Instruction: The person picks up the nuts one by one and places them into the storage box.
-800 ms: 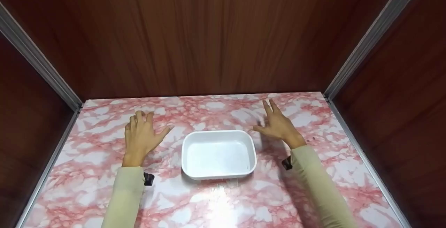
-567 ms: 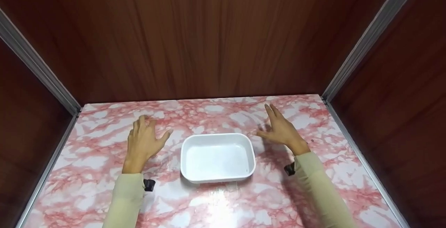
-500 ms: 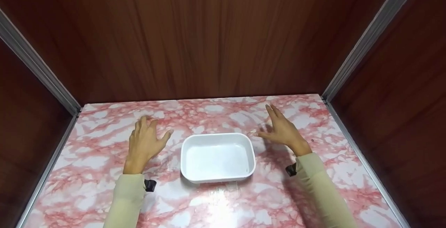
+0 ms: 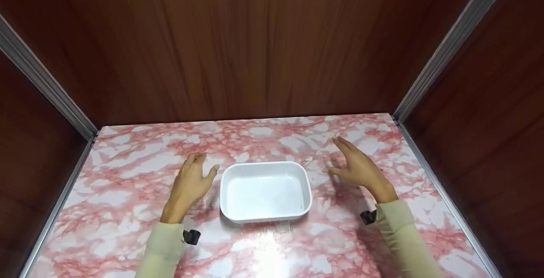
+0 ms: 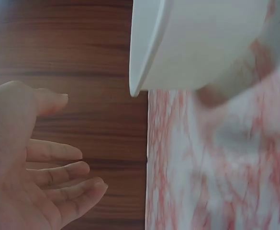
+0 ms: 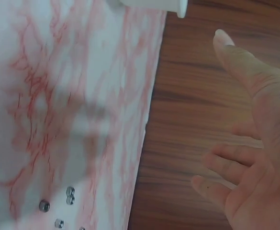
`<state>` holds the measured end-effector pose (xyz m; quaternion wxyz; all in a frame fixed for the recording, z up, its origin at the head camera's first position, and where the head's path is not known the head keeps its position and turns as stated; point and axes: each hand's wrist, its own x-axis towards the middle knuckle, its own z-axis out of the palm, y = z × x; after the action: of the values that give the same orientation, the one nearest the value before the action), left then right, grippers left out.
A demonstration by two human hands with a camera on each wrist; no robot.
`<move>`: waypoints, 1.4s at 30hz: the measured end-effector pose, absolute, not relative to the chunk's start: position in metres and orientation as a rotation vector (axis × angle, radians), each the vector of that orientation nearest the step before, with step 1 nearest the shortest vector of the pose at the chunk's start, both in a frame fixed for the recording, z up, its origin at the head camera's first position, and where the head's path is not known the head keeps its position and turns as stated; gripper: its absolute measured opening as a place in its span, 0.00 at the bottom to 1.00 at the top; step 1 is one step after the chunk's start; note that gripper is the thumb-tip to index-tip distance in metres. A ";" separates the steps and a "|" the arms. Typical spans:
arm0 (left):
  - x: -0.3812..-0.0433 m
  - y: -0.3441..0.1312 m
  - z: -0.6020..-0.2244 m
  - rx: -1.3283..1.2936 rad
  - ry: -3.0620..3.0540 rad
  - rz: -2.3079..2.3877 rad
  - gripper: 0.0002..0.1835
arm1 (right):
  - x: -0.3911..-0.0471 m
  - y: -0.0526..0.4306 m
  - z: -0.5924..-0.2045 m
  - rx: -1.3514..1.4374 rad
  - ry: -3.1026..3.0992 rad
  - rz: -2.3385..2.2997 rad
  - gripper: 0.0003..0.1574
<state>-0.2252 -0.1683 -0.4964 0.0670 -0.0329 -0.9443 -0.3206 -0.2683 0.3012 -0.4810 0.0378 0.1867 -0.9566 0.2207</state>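
One white dish (image 4: 264, 196) sits between the left hand (image 4: 190, 184) and right hand (image 4: 360, 169) — fingers relaxed, thumbs wide.

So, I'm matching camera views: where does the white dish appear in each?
Head: the white dish sits below centre.
Left wrist: upper right, cut off by the top edge.
Right wrist: only part, top edge, just right of centre.
Shared landmark: the pink-and-white tabletop.
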 end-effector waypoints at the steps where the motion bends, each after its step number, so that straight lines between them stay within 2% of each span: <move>1: -0.224 -0.166 -0.498 -0.107 -2.844 -0.977 0.37 | -0.266 0.303 -0.481 0.573 -2.923 0.682 0.58; 18: -0.201 -0.137 -0.524 -0.197 -2.844 -0.982 0.36 | -0.232 0.329 -0.486 0.542 -2.835 0.627 0.49; 29: -0.194 -0.124 -0.533 -0.254 -2.871 -1.008 0.41 | -0.211 0.350 -0.498 0.545 -2.735 0.564 0.44; 42: -0.196 -0.116 -0.536 -0.272 -2.852 -1.033 0.39 | -0.193 0.375 -0.517 0.506 -2.714 0.523 0.40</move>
<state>-0.1955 -0.1161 -0.5357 0.0478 -0.0892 -0.9354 -0.3389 -0.1928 0.3747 -0.5169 0.1651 0.1776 -0.9526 0.1837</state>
